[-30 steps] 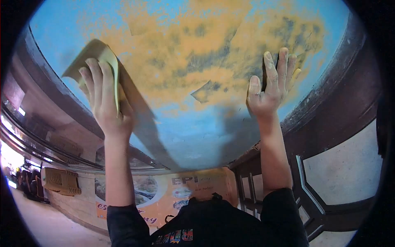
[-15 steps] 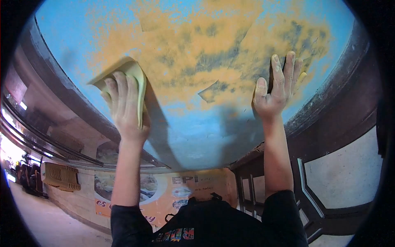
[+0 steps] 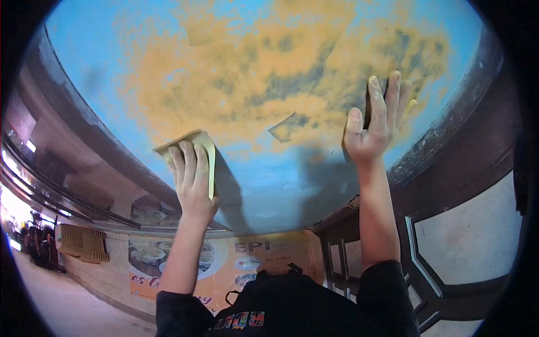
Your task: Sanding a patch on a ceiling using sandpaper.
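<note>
My left hand (image 3: 193,182) is closed on a folded, pale yellow sheet of sandpaper (image 3: 197,137). Its fingers press the sheet against the lower left part of a blue panel (image 3: 264,191), near where the orange-yellow patch ends. To the right, my right hand (image 3: 377,126) rests on the panel with fingers stretched and apart, holding nothing. Yellowish dust coats its fingertips. Between and above the hands spreads the worn orange-yellow patch (image 3: 241,95), with dark grey smudges and a small grey angular mark. The sandpaper's underside is hidden.
A dark frame (image 3: 449,135) curves around the panel. Below lie an orange printed banner (image 3: 297,247) and a dark lattice with pale panes (image 3: 460,230). At the left a beige slatted plastic object (image 3: 83,242) stands by a tiled wall.
My left hand has slid down and slightly right across the panel, taking the sandpaper with it. My right hand stays almost where it was.
</note>
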{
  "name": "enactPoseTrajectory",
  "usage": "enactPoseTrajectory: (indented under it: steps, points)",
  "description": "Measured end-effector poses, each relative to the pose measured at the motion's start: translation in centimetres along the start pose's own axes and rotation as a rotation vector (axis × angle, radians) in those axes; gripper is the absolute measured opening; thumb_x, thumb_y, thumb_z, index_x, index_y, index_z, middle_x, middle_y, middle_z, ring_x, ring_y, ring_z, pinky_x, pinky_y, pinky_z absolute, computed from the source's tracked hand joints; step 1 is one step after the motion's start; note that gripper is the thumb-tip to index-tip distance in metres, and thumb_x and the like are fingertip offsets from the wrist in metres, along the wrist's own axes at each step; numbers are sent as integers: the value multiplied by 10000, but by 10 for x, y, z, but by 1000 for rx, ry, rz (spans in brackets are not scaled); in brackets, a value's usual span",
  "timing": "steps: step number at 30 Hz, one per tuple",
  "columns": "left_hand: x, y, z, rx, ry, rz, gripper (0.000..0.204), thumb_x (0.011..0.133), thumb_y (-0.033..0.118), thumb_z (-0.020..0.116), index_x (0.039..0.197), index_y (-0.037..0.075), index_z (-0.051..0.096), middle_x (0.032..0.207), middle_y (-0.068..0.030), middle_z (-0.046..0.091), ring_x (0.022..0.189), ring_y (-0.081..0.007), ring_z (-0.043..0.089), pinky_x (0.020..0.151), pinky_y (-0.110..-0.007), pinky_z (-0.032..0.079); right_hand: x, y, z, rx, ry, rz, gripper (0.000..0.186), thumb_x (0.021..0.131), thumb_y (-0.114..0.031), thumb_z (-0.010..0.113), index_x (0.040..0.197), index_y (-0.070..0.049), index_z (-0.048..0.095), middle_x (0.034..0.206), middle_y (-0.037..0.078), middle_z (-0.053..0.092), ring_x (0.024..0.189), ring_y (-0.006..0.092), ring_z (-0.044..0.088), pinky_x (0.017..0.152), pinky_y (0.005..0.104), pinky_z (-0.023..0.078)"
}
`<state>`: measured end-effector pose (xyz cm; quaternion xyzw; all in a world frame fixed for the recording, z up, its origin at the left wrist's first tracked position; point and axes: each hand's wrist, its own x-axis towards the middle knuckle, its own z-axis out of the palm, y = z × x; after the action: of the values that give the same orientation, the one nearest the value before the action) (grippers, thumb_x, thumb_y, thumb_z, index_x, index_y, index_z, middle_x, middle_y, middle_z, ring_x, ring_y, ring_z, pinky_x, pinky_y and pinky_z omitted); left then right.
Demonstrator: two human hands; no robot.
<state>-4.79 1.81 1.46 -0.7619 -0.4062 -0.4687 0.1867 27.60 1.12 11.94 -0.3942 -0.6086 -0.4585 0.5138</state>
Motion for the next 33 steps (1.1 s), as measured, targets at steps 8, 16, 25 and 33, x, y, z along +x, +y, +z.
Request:
enactPoseTrajectory:
  steps: [8,16,25,33]
  points:
    - [127,-7,-50,102,269,118,460,928,28,451,1385,-16,431,1482,-232,331,1406,-430,211,1133,-499,196,1,4,4,-58,-21,-98,451,926,-254,462,1329,-55,505,1465,208,374,1389,447,252,1112,560,216]
    - [-26,5,31,-65,-37,-113,587,770,33,547,1341,-65,451,1445,-307,340,1376,-512,211,1103,-584,198,-2,7,10,-25,6,-63,446,899,-291,511,1315,-134,543,1456,185,399,1374,442,292,1104,560,248]
    - [112,-12,-11,-16,305,64,446,980,107,408,1406,-26,395,1487,-244,315,1418,-422,179,1138,-516,146,-7,20,16,-84,6,-33,442,908,-293,498,1323,-147,533,1460,178,392,1373,419,303,1116,551,236]
    - [0,22,62,-172,31,-158,701,677,-52,523,1371,-54,425,1469,-284,322,1411,-476,141,1111,-609,120,-6,33,26,-61,5,-28,442,899,-309,511,1307,-145,552,1456,179,400,1371,443,296,1111,547,242]
